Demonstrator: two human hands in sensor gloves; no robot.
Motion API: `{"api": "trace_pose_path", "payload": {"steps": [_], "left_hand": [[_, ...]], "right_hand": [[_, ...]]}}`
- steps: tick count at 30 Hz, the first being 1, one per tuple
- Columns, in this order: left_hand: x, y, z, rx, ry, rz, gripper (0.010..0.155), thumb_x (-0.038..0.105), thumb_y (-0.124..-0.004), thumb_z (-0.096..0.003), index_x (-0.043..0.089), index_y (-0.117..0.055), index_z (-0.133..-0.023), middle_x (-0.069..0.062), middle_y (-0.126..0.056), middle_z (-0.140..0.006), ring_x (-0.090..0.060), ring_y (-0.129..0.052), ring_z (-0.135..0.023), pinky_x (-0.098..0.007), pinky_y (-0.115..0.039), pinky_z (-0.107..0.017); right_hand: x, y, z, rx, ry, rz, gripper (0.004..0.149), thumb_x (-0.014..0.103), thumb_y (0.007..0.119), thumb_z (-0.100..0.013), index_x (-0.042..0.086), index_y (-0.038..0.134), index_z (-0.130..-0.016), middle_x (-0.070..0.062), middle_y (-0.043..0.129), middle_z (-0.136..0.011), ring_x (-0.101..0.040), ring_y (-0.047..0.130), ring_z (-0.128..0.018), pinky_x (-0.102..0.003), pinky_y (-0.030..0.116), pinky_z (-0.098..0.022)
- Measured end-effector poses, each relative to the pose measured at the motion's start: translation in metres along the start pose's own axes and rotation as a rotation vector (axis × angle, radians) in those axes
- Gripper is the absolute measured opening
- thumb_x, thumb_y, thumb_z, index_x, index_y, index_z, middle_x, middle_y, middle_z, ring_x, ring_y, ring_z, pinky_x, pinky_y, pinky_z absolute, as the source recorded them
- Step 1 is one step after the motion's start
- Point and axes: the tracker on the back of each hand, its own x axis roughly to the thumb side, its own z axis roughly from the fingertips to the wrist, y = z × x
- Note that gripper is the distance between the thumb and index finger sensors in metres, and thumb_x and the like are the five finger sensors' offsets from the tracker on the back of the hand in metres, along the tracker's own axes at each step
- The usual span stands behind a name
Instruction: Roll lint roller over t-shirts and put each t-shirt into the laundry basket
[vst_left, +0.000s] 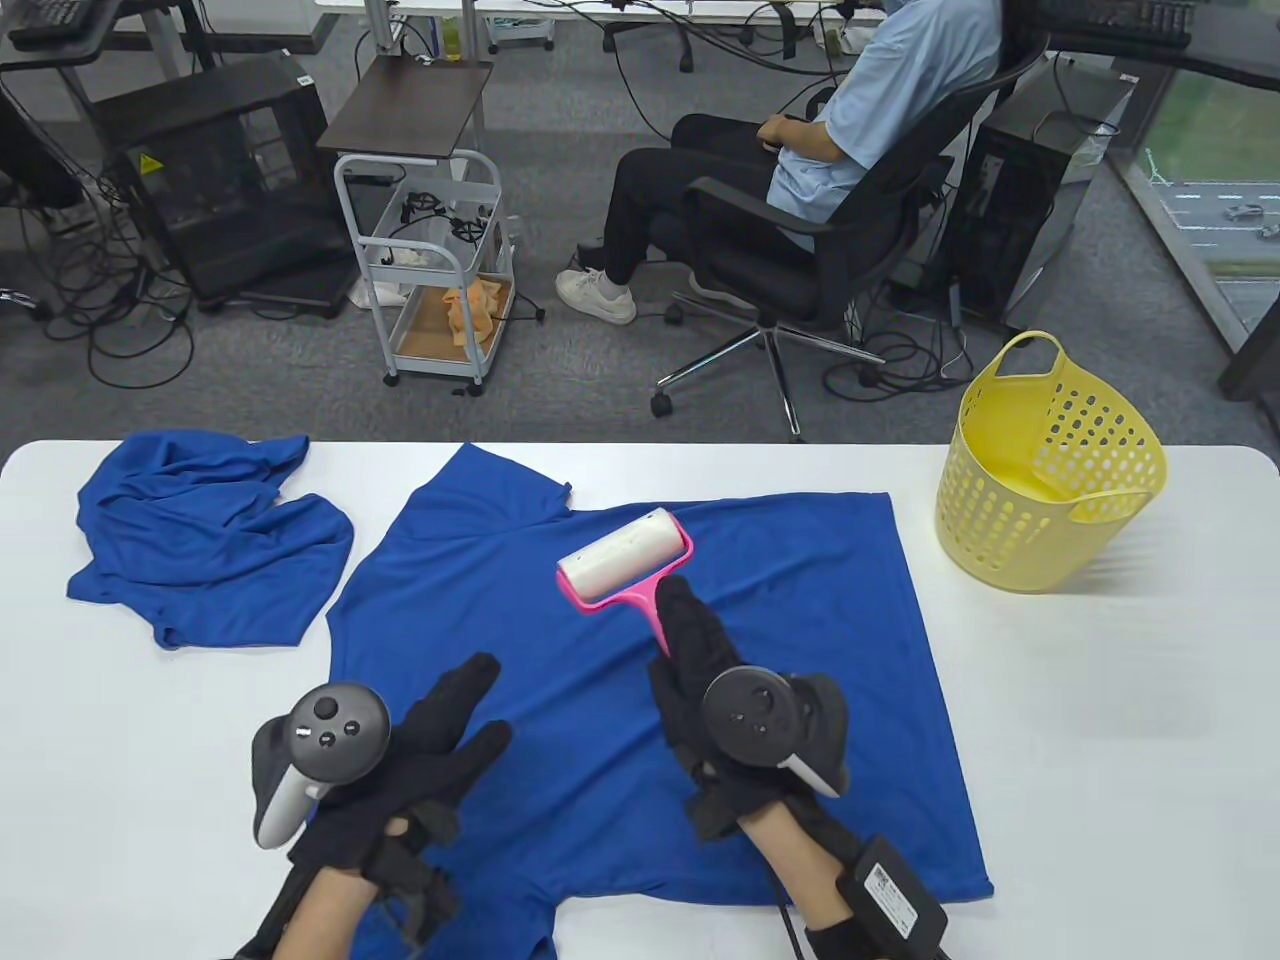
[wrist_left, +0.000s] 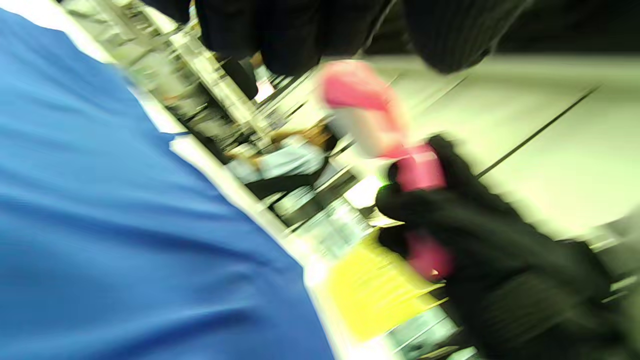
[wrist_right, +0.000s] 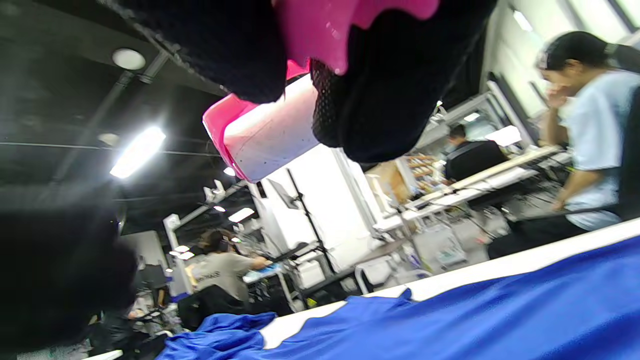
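The flat blue jersey t-shirt (vst_left: 640, 640) lies spread at the table's (vst_left: 1100, 700) centre; a crumpled blue t-shirt (vst_left: 200, 535) sits at ten o'clock and the yellow perforated plastic laundry basket (vst_left: 1050, 470) at two o'clock. The right hand (vst_left: 720, 700) grips the pink-handled white lint roller (vst_left: 625, 560). The left hand (vst_left: 420, 760) rests with straight fingers on the cloth. The fabric looks light, limp and liable to bunch, so I'd pin it flat and later pinch it at the shoulders.

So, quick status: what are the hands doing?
Right hand grips pink lint roller over spread blue t-shirt. Left hand open above it. Yellow basket empty, path unobstructed.
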Motion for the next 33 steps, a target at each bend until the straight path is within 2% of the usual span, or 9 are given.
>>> {"api": "trace_pose_path", "payload": {"steps": [5,9,16,22,24,26,28,31,33], "left_hand": [[0.030,-0.033,0.000,-0.037,0.042,-0.076,0.073,0.058,-0.065,-0.0499,0.017,-0.049,-0.109,-0.009,-0.066,-0.111,-0.040,-0.070,-0.106,-0.055,-0.062,-0.074],[0.031,-0.050,-0.004,-0.033,0.037,0.081,0.075,0.051,-0.063,-0.0515,0.005,-0.038,-0.106,-0.017,-0.059,-0.108,-0.041,-0.074,-0.102,-0.056,-0.067,-0.070],[0.018,-0.043,-0.004,-0.088,-0.009,0.181,0.078,0.040,-0.073,-0.0519,0.009,-0.028,-0.107,-0.013,-0.051,-0.110,-0.032,-0.079,-0.102,-0.059,-0.072,-0.067],[0.011,-0.039,-0.005,0.018,0.026,0.123,0.069,0.033,-0.080,-0.0503,0.016,-0.042,-0.106,-0.011,-0.065,-0.099,-0.027,-0.095,-0.087,-0.054,-0.081,-0.062],[0.007,-0.039,-0.004,0.077,0.047,0.073,0.065,0.035,-0.079,-0.0500,0.016,-0.048,-0.104,-0.011,-0.071,-0.094,-0.027,-0.099,-0.077,-0.050,-0.086,-0.056],[0.003,-0.037,-0.003,0.083,0.085,-0.034,0.066,0.040,-0.078,-0.0500,0.015,-0.049,-0.103,-0.010,-0.074,-0.089,-0.021,-0.105,-0.065,-0.042,-0.092,-0.048],[-0.005,-0.031,-0.002,0.112,0.157,-0.145,0.066,0.048,-0.076,-0.0495,0.013,-0.053,-0.101,-0.008,-0.079,-0.082,-0.013,-0.112,-0.040,-0.025,-0.097,-0.024],[-0.014,-0.026,-0.002,0.088,0.280,-0.240,0.067,0.049,-0.077,-0.0492,0.010,-0.057,-0.099,-0.009,-0.083,-0.076,-0.009,-0.111,-0.022,-0.018,-0.094,-0.011],[-0.018,-0.028,-0.003,0.017,0.366,-0.308,0.066,0.049,-0.078,-0.0491,0.009,-0.060,-0.099,-0.010,-0.085,-0.074,-0.008,-0.111,-0.018,-0.017,-0.093,-0.008]], "right_hand": [[0.031,0.009,0.020,-0.115,-0.135,0.114,0.067,0.025,0.076,-0.051,0.011,0.038,-0.104,-0.019,0.063,-0.104,-0.027,0.087,-0.083,-0.035,0.088,-0.058],[0.043,0.018,0.028,-0.087,-0.170,0.118,0.069,0.024,0.077,-0.050,0.011,0.036,-0.104,-0.019,0.060,-0.106,-0.028,0.084,-0.086,-0.036,0.086,-0.061],[0.023,0.015,0.028,0.121,-0.235,-0.340,0.071,0.025,0.082,-0.050,0.018,0.037,-0.105,-0.016,0.047,-0.114,-0.036,0.063,-0.098,-0.048,0.071,-0.068],[0.023,0.020,0.032,0.266,-0.296,-0.346,0.074,0.030,0.080,-0.051,0.017,0.032,-0.106,-0.019,0.038,-0.114,-0.039,0.052,-0.100,-0.052,0.063,-0.070],[0.019,0.018,0.035,0.275,-0.292,-0.281,0.068,0.032,0.079,-0.052,0.019,0.040,-0.106,-0.016,0.046,-0.114,-0.037,0.058,-0.099,-0.053,0.061,-0.069],[0.005,0.012,0.041,0.293,-0.251,-0.133,0.064,0.038,0.077,-0.053,0.022,0.046,-0.106,-0.012,0.055,-0.115,-0.036,0.061,-0.100,-0.054,0.061,-0.069],[-0.023,0.008,0.045,0.305,-0.133,0.055,0.062,0.041,0.074,-0.054,0.024,0.047,-0.107,-0.010,0.056,-0.115,-0.037,0.058,-0.101,-0.055,0.059,-0.070],[-0.086,0.009,0.053,0.429,0.182,0.282,0.069,0.046,0.072,-0.054,0.023,0.039,-0.109,-0.013,0.045,-0.119,-0.042,0.043,-0.103,-0.060,0.051,-0.071],[-0.133,0.014,0.064,0.613,0.434,0.388,0.074,0.052,0.068,-0.054,0.023,0.029,-0.110,-0.016,0.027,-0.119,-0.047,0.029,-0.102,-0.064,0.043,-0.071]]}}
